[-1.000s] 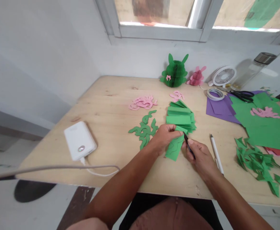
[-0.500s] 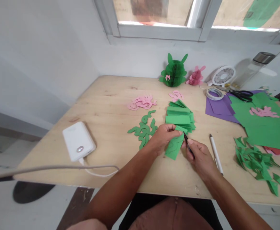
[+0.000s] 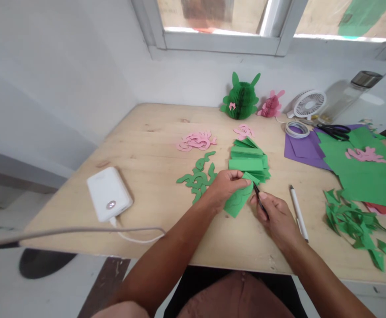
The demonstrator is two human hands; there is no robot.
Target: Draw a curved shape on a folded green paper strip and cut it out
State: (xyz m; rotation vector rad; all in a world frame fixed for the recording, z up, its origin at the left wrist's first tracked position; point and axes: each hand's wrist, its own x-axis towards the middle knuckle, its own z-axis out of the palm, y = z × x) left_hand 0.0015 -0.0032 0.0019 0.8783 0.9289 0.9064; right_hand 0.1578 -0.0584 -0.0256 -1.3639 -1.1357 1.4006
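Observation:
My left hand (image 3: 227, 187) pinches a small green paper piece (image 3: 237, 202) that has curved lines drawn on it. My right hand (image 3: 274, 212) is closed around a dark-handled cutting tool, seemingly scissors (image 3: 257, 197), whose tip meets the paper's right edge. Most of that tool is hidden by my fingers. Just beyond both hands lies a stack of folded green paper strips (image 3: 247, 164). Cut green curvy shapes (image 3: 197, 179) are spread left of my left hand, with pink cut shapes (image 3: 197, 141) behind them. A white pen (image 3: 299, 214) rests to the right of my right hand.
Green paper scraps (image 3: 354, 221) lie at the right, below green sheets (image 3: 368, 181) and purple sheets (image 3: 303, 150). Tape (image 3: 297, 135), black-handled scissors (image 3: 335, 131), a fan (image 3: 309, 105) and a bottle (image 3: 351, 97) stand behind. A green paper figure (image 3: 241, 100) is near the wall; a power bank (image 3: 109, 194) sits left.
The green paper piece has turned in my left hand, its lower end swinging to the left. My right hand and its tool stay nearly in place at the paper's edge.

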